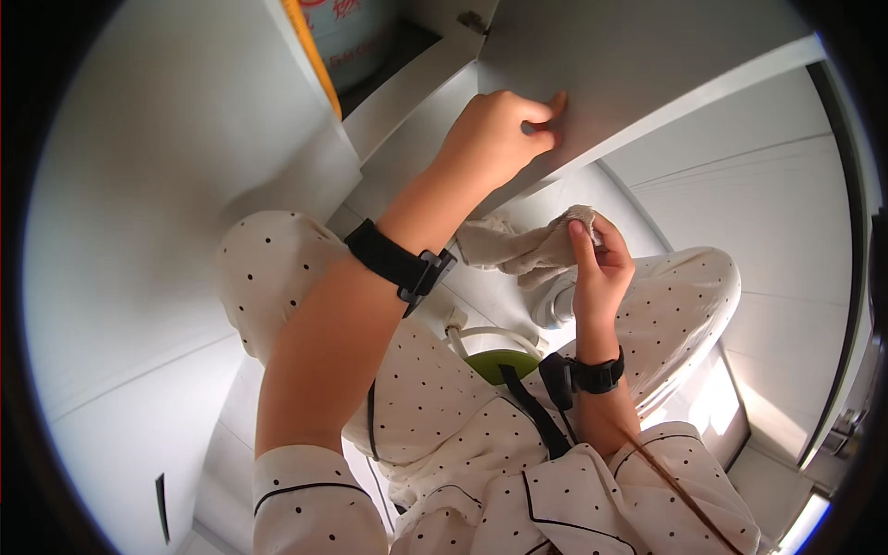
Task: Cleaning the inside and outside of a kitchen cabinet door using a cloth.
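Note:
My left hand (510, 128) is at a cabinet door panel (624, 76), its fingertips touching or very close to the door's grey inner face. Its thumb and fingers are bent, and whether anything small is between them cannot be told. Lower down, my right hand (602, 260) pinches a greyish-beige cloth (541, 246) between thumb and fingers. The cloth hangs bunched towards the left, below the door's edge. Black straps are fastened around both wrists.
Another cabinet panel (173, 173) stands at the left. Inside the cabinet is a pale cylinder (361, 41) bearing red writing, beside an orange strip (313, 59). A green seat (501, 364) with a pale tubular frame is between my legs, above a tiled floor.

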`<control>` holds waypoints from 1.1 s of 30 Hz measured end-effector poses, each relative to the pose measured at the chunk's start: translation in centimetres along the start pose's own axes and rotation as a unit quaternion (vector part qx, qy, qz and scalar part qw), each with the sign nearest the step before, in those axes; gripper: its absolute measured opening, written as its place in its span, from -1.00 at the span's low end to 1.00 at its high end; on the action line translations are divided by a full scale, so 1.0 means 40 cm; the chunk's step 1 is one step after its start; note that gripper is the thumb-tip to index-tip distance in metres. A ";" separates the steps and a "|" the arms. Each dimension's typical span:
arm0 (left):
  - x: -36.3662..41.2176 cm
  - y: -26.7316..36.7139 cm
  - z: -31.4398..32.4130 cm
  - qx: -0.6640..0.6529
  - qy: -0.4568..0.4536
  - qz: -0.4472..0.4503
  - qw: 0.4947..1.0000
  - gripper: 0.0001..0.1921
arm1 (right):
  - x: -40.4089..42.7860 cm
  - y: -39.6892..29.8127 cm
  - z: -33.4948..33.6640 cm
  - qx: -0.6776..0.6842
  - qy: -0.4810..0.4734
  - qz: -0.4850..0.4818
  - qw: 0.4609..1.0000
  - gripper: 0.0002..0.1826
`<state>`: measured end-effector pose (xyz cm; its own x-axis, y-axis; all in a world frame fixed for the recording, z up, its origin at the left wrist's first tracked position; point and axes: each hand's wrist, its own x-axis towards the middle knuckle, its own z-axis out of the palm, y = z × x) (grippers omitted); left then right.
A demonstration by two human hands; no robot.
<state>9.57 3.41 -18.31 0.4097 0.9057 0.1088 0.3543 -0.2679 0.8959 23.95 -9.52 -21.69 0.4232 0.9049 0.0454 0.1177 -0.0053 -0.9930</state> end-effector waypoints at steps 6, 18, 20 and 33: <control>0.003 0.038 0.068 0.070 0.064 0.016 0.995 -0.58 | 0.005 0.014 -0.073 0.287 -0.001 0.121 0.950 -0.79; 0.028 0.167 0.128 0.290 0.175 0.056 0.939 -0.65 | 0.007 0.018 -0.088 0.375 -0.016 0.084 0.923 -0.78; 0.046 0.220 0.123 0.403 0.167 0.089 0.896 -0.67 | -0.002 0.037 -0.083 0.260 -0.014 0.078 0.962 -0.77; 0.066 0.249 0.176 0.341 0.175 0.109 0.917 -0.91 | 0.009 0.052 -0.068 0.128 -0.002 0.030 0.991 -0.41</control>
<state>20.11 0.83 -12.12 0.2815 0.8239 0.4919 0.7882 -0.4909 0.3711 26.79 -10.39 -23.45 0.4188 0.9079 -0.0145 -0.1387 0.0482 -0.9892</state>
